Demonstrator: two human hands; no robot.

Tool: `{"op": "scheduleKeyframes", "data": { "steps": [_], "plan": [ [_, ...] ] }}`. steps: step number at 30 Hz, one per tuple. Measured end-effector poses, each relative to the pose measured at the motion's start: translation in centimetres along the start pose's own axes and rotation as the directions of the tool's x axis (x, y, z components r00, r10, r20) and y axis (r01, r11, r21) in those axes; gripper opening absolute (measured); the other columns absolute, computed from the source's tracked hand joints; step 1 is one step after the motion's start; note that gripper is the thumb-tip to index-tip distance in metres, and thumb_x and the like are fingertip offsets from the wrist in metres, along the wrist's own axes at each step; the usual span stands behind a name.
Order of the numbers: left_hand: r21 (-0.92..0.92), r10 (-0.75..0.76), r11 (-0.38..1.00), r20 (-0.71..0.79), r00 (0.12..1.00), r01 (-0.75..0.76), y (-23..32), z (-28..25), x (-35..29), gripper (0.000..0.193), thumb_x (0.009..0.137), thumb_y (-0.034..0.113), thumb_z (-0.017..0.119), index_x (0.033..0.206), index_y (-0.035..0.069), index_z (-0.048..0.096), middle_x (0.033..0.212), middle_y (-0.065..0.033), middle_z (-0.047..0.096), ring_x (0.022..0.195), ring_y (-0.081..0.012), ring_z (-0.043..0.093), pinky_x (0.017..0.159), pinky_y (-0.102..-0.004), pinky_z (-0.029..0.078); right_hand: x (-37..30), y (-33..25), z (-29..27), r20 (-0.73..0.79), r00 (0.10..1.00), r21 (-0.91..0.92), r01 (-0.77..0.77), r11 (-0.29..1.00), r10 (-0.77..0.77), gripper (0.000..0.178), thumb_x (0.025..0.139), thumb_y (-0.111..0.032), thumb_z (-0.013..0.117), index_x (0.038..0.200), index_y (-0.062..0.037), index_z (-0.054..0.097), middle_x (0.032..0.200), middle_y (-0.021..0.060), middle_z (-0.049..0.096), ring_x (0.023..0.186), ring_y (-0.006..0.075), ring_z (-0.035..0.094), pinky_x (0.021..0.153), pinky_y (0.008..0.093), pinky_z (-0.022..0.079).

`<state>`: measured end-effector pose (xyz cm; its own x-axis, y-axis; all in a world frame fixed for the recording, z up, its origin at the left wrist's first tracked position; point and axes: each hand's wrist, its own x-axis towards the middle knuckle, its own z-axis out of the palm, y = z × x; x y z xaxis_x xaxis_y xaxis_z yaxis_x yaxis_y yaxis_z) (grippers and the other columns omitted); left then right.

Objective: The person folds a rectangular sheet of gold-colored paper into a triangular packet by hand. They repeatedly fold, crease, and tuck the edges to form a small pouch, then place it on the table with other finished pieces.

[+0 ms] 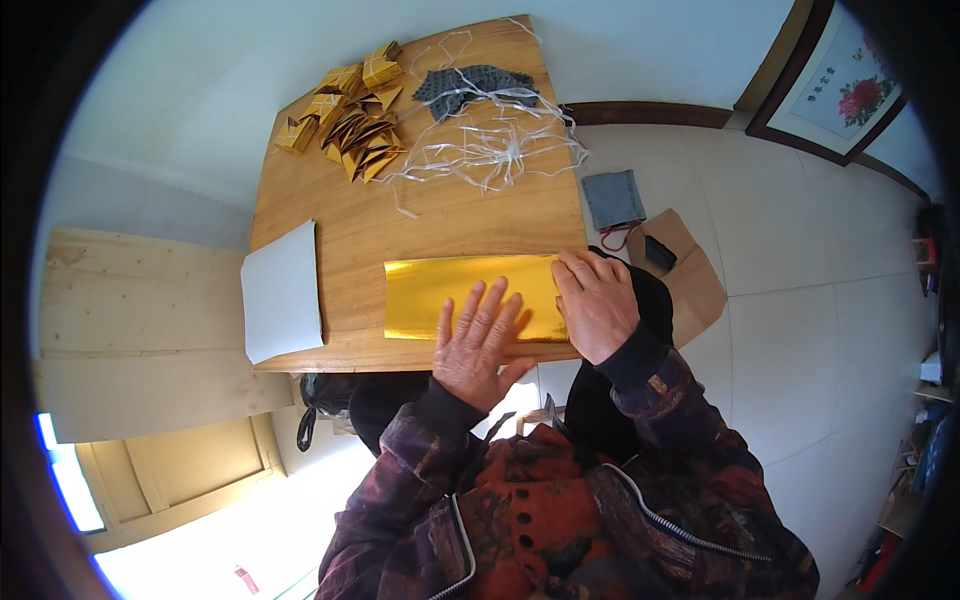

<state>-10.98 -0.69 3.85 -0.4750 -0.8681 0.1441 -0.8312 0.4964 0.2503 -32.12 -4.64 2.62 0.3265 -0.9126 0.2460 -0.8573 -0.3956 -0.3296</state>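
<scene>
A long rectangle of shiny gold foil paper (415, 295) lies along the near edge of the wooden table. My left hand (475, 345) rests over its middle and lower edge, palm down, with the fingers spread and nothing held. At the paper's right end is my right hand (600, 305), its fingers bent and close together over the edge, gripping that end. The right hand covers the paper's right edge, so whether the paper is folded there cannot be made out. To the left, a stack of white sheets (283, 292) sits at the table's corner.
Bundles of folded gold paper pieces (365, 135) lie at the far left of the wooden table (340, 215). Beside them are tangled clear plastic strips (500, 150) and a dark grey knitted cloth (470, 88). A grey pouch (613, 200) and brown paper (695, 275) are right of the table.
</scene>
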Motion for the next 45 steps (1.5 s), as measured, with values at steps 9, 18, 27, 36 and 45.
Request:
{"op": "scheduleKeyframes", "data": {
  "steps": [9, 18, 27, 36, 45],
  "plan": [
    [-0.045, 0.024, 0.999, 0.161, 0.987, -0.017, 0.6, 2.1, -0.7, 0.075, 0.081, 0.036, 0.07, 0.146, 0.014, 0.04, 0.155, -0.0096, 0.033, 0.143, -0.0274, 0.03, 0.116, -0.0452, 0.02, -4.0, 0.6, -0.3, -0.056, 0.998, 0.125, 0.013, 0.992, -0.006, 0.039, 0.081, -0.006, 0.062, 0.12, -0.0041, 0.06, 0.134, 0.0097, 0.053, 0.127, 0.0299, 0.047, 0.104, 0.046, 0.035],
    [-0.007, -0.031, 0.999, 0.099, 0.995, 0.032, 1.3, 2.7, -0.6, 0.078, 0.078, 0.039, 0.072, 0.146, 0.016, 0.041, 0.156, -0.0113, 0.031, 0.144, -0.0307, 0.027, 0.115, -0.0516, 0.018, -1.5, 3.2, -0.9, -0.057, 0.998, 0.312, 0.024, 0.95, -0.007, 0.035, 0.08, -0.003, 0.063, 0.115, -0.0073, 0.064, 0.14, 0.0107, 0.046, 0.132, 0.0381, 0.039, 0.104, 0.0467, 0.036],
    [0.083, -0.07, 0.995, 0.103, 0.992, 0.062, 1.4, 3.0, -0.4, 0.084, 0.078, 0.048, 0.069, 0.15, 0.021, 0.034, 0.158, -0.0091, 0.026, 0.146, -0.027, 0.024, 0.116, -0.0493, 0.012, -1.0, 3.2, -0.2, -0.002, 1.0, 0.275, -0.003, 0.961, 0.003, 0.035, 0.078, -0.003, 0.063, 0.113, -0.0095, 0.064, 0.141, 0.0099, 0.045, 0.135, 0.0352, 0.037, 0.105, 0.0458, 0.034],
    [0.01, -0.042, 0.999, 0.115, 0.993, 0.041, 1.3, 3.3, -0.8, 0.078, 0.08, 0.04, 0.069, 0.147, 0.015, 0.038, 0.156, -0.0105, 0.031, 0.145, -0.0292, 0.027, 0.116, -0.0485, 0.019, -1.1, 3.1, -0.3, -0.031, 0.999, 0.234, 0.024, 0.972, -0.017, 0.035, 0.079, -0.004, 0.063, 0.114, -0.0108, 0.063, 0.141, 0.0099, 0.045, 0.135, 0.035, 0.037, 0.104, 0.0457, 0.035],
    [0.03, -0.052, 0.998, -0.06, 0.997, 0.054, 1.8, 4.0, -1.2, 0.079, 0.074, 0.038, 0.076, 0.142, 0.015, 0.044, 0.151, -0.015, 0.037, 0.14, -0.0361, 0.033, 0.112, -0.0502, 0.023, -1.0, 3.4, 0.4, -0.036, 0.999, 0.301, -0.01, 0.954, 0.021, 0.033, 0.08, -0.006, 0.061, 0.113, -0.0099, 0.063, 0.141, 0.0105, 0.045, 0.135, 0.0366, 0.037, 0.104, 0.0452, 0.036]
  ]
}}
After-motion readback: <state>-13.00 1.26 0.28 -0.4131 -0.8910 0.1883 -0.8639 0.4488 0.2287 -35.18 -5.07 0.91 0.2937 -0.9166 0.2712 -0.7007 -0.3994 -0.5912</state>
